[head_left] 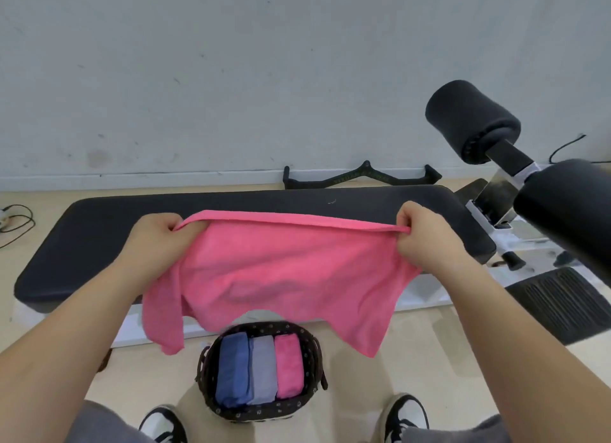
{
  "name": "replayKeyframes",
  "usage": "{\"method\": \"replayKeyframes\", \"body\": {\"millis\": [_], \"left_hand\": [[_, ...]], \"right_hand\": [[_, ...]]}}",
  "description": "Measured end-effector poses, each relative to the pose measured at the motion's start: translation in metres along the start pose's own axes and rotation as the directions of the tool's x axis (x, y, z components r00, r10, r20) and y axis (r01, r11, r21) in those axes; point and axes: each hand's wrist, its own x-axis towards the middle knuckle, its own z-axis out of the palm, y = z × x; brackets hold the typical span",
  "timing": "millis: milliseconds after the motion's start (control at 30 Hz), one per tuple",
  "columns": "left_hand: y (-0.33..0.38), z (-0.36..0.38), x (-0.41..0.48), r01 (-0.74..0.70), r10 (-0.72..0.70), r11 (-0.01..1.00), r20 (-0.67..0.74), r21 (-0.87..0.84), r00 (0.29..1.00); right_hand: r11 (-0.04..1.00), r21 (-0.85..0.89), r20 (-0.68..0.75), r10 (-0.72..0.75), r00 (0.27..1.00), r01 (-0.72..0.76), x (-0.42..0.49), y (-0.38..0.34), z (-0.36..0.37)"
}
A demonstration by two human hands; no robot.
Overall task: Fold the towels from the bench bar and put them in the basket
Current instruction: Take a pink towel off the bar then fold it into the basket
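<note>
Pink towel (281,270) is up in the air at frame centre, stretched btwn both hands in front of the black bench (99,244). Left hand (155,237) at the towel's 10 o'clock has its fingers curled round the top left corner. Right hand (426,237) at 2 o'clock pinches the top right corner w/ thumb and fingers. The top hem runs taut from hand to hand, w/ the edge rolled over a bit. Cloth is plain bright pink w/ a fuzzy nap, no pattern. The body hangs loose w/ soft creases. Its lower left corner droops in a doubled flap at 7 o'clock and the lower right corner ends in a point at 5 o'clock, while the middle of the bottom edge arches up. Straight under that arch, at 6 o'clock, the basket (211,406) sits on the floor btwn two black-and-white shoes (165,423). It is dark and woven, w/ small pale flowers on the rim. Inside lie three folded towels side by side: blue towel (233,370) on the left, grey towel (263,370) in the middle, small pink one (288,366) on the right. At 2 o'clock of the frame a black foam roller (472,122) sticks out from the bench frame, w/ a second roller (568,211) nearer at 3 o'clock. A black handle (360,176) lies by the wall at 12 o'clock, behind the bench. A cable (16,221) trails on the floor at 9 o'clock.
</note>
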Motion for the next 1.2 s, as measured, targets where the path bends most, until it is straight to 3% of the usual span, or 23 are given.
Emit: {"method": "replayKeyframes", "body": {"millis": [133,233,300,333,367,400,433,467,500,533,633,733,867,1000,1200], "left_hand": [[0.007,-0.002,-0.014,-0.148,0.141,0.968,0.05,0.205,0.989],[0.012,-0.007,-0.016,-0.196,0.172,0.933,0.105,0.302,0.98],[0.01,-0.012,-0.012,-0.249,0.215,0.908,0.135,0.336,0.967],[0.007,-0.013,-0.01,-0.269,0.228,0.9,0.154,0.342,0.961],[0.002,-0.014,-0.006,-0.275,0.229,0.895,0.167,0.35,0.959],[-0.003,-0.014,-0.002,-0.266,0.219,0.89,0.166,0.37,0.962],[-0.009,-0.013,0.004,-0.249,0.208,0.883,0.142,0.398,0.968],[-0.013,-0.013,0.01,-0.224,0.199,0.875,0.105,0.429,0.974],[-0.017,-0.013,0.016,-0.192,0.186,0.869,0.059,0.456,0.981],[-0.02,-0.013,0.021,-0.153,0.169,0.863,0.01,0.481,0.986],[-0.029,-0.015,0.034,-0.058,0.119,0.85,-0.083,0.524,0.989],[-0.035,-0.018,0.046,0.01,0.083,0.859,-0.159,0.511,0.984],[-0.055,-0.016,0.072,0.089,0.032,0.875,-0.239,0.476,0.97],[-0.034,-0.004,0.08,0.041,0.062,0.917,-0.243,0.398,0.968],[-0.012,0.014,0.092,0.06,-0.042,0.997,-0.294,0.053,0.955]], "right_hand": [[0.982,-0.121,-0.168,0.124,0.978,-0.146,-0.002,0.023,-0.009],[0.975,-0.108,-0.242,0.162,0.957,-0.193,0.0,0.035,-0.014],[0.978,0.042,-0.256,0.21,0.944,-0.206,0.0,0.035,-0.016],[0.956,0.212,-0.254,0.255,0.933,-0.203,0.001,0.033,-0.015],[0.871,0.447,-0.237,0.336,0.911,-0.205,0.005,0.031,-0.012],[0.675,0.703,-0.155,0.452,0.879,-0.223,0.01,0.027,-0.009],[0.405,0.886,-0.031,0.54,0.841,-0.228,0.014,0.021,-0.006],[0.181,0.962,0.062,0.586,0.808,-0.205,0.02,0.018,-0.001],[0.094,0.98,0.084,0.603,0.794,-0.176,0.026,0.017,0.005],[0.126,0.979,0.052,0.606,0.793,-0.161,0.032,0.016,0.012],[0.483,0.864,-0.18,0.555,0.812,-0.139,0.046,0.012,0.031],[0.688,0.709,-0.277,0.47,0.838,-0.152,0.068,0.008,0.045],[0.782,0.584,-0.294,0.454,0.841,-0.218,0.107,0.017,0.058],[0.89,0.409,-0.318,0.346,0.882,-0.202,0.144,0.018,0.07],[0.966,0.201,-0.324,0.224,0.919,-0.165,0.171,0.022,0.096]]}}
